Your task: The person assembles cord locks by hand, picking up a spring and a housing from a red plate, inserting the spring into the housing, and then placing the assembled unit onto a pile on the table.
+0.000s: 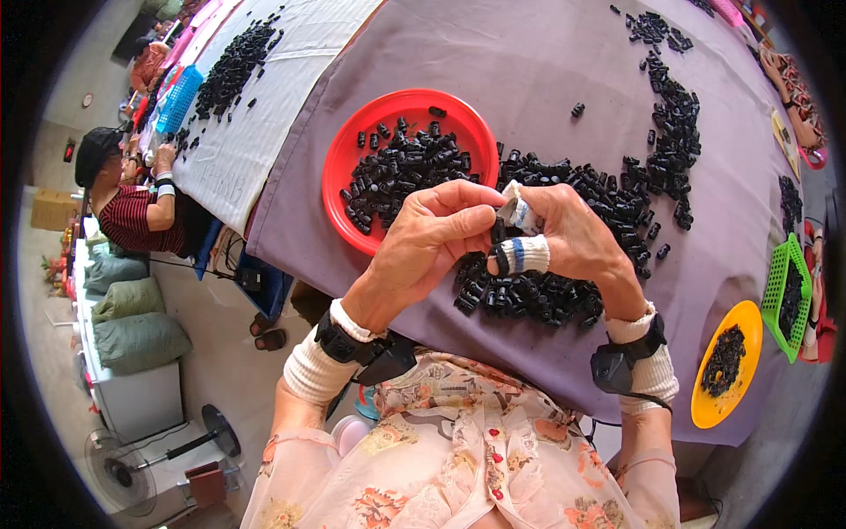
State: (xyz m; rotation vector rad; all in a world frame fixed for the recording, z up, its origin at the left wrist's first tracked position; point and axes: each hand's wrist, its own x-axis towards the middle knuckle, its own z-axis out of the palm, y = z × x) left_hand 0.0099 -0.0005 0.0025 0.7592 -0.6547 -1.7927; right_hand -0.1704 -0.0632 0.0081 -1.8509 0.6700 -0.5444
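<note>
My left hand [427, 238] and my right hand [577, 229] meet over the purple-grey table cloth [423, 53]. A small black cylindrical plastic part [498, 231] is pinched between their fingertips. White cloth finger covers with blue stripes [527, 254] wrap fingers of my right hand; black shows at one tip. To the left, a round red plate [333, 172] holds many similar black parts [401, 172]. Beneath and around my right hand spreads a loose pile of these black parts [538, 298]. My fingers hide some of the held part.
More black parts [674, 132] trail toward the far right. A yellow plate [747, 326] with dark pieces and a green basket [779, 282] are at right. Another person [141, 198] sits at the left table near a blue basket [181, 99]. A fan [123, 472] stands lower left.
</note>
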